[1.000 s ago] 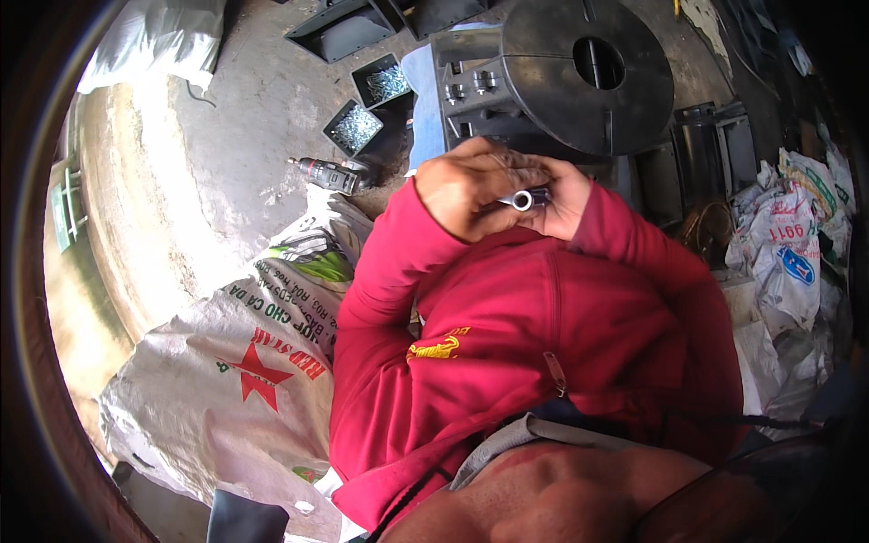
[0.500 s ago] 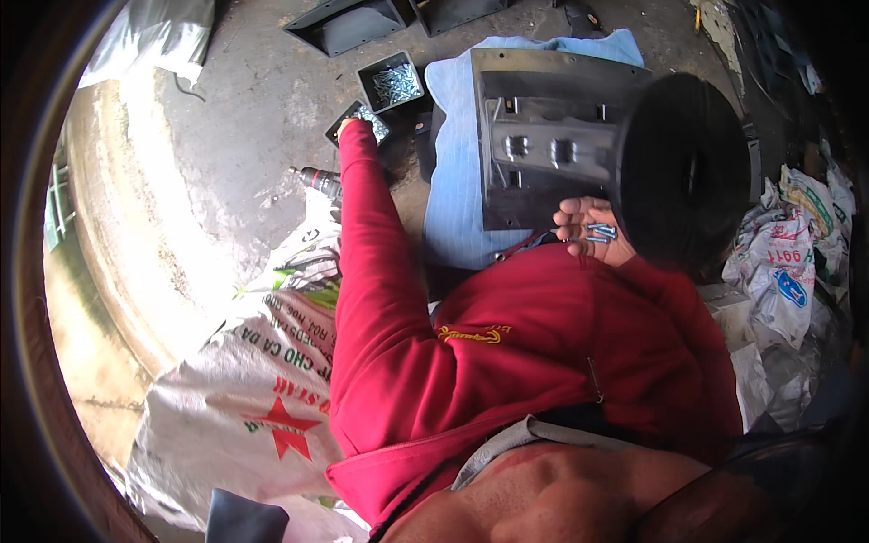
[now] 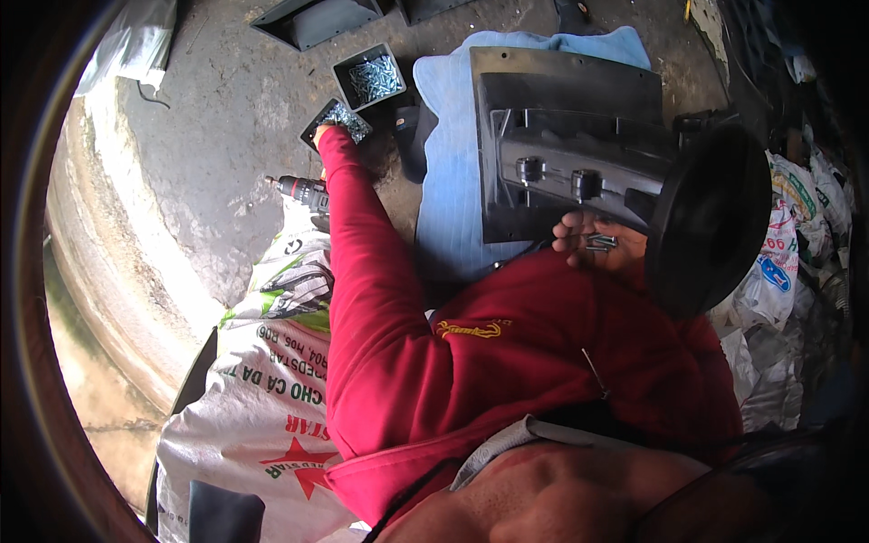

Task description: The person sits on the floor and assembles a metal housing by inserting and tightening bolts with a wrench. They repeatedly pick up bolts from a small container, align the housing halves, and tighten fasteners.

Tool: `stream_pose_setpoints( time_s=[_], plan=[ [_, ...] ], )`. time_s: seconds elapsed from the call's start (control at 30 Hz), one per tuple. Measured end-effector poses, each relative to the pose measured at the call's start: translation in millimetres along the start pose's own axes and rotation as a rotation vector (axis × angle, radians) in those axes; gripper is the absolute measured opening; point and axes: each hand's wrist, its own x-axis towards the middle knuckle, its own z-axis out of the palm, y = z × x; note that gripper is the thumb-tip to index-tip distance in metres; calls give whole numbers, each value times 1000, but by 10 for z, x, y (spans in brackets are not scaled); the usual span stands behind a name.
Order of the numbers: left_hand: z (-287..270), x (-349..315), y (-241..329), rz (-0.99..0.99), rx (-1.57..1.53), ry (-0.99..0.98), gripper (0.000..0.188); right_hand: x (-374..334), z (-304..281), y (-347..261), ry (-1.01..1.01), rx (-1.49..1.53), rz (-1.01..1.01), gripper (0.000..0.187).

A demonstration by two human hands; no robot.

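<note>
My left hand (image 3: pixel 323 136) reaches to the nearer small black bin (image 3: pixel 313 116), which holds small shiny metal hardware. Its fingers are mostly hidden by the sleeve and the bin. My right hand (image 3: pixel 629 244) is cupped, palm up, around several silver bolts (image 3: pixel 601 242). Beside it, a large black moulded plastic part (image 3: pixel 561 136) lies over a light blue cloth (image 3: pixel 445 172). A broad dark disc (image 3: pixel 715 217) stands at the part's right end and hides some of my right wrist.
A second black bin (image 3: pixel 375 77) full of silver screws sits just beyond the first. A cordless drill (image 3: pixel 306 191) lies left of my sleeve. Black trays (image 3: pixel 317 20) stand at the far edge. Printed white sacks lie at left (image 3: pixel 249 398) and right (image 3: pixel 769 262).
The whole view has shifted a little. The black part and disc sit further right and look more tilted, and my right hand's fingers curl more over the bolts. My left hand stays at the bin.
</note>
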Motion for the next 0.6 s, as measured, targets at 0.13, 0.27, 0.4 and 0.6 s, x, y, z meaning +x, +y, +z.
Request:
stream_pose_setpoints(
  time_s=[0.13, 0.27, 0.4, 0.6],
  plan=[
    [-260, -121, -133, -157, -93, -17, 32, 92, 5, 22, -45, -178, -7, 48],
    [-336, -233, -141, -231, -161, 64, 35, 226, 53, 67, -135, -91, -10, 50],
    [-431, -282, -204, -170, -487, 41, 30, 244, 75, 185, -140, -64, -59, 49],
    [-766, -480, -67, 152, 114, 118, 24, 322, -36, 292, -259, -2, -166, 59]
  ],
)
